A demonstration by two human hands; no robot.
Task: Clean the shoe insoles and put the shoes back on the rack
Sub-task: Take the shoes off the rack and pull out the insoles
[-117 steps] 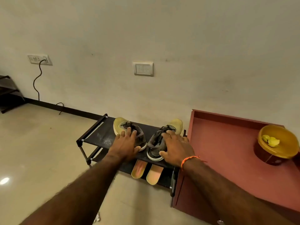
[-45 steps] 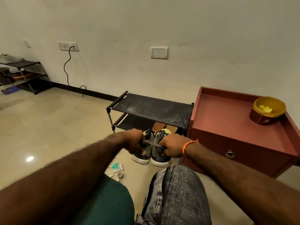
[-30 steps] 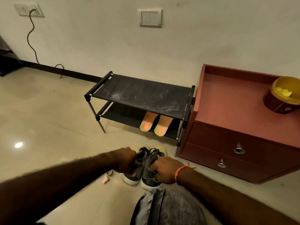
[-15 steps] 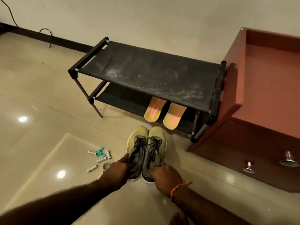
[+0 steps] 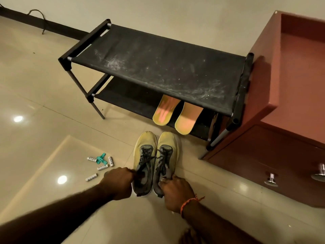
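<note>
Two yellow and grey laced shoes stand side by side on the tiled floor, toes toward the rack. My left hand (image 5: 118, 184) grips the heel collar of the left shoe (image 5: 144, 159). My right hand (image 5: 175, 191), with an orange thread at the wrist, grips the heel of the right shoe (image 5: 166, 156). Behind them stands a black two-tier shoe rack (image 5: 158, 67) with a dusty top shelf. Two orange-yellow insoles (image 5: 175, 115) lie on its lower shelf, sticking out over the front edge.
A reddish-brown cabinet (image 5: 290, 85) with drawer knobs stands against the rack's right side. Several small white batteries and a teal clip (image 5: 101, 164) lie on the floor left of the shoes. A wall and black skirting run behind the rack.
The shoes went from the rack's top shelf down to the floor in front of it, carried by both hands. The view tilted downward; both hands still hold the heels.
</note>
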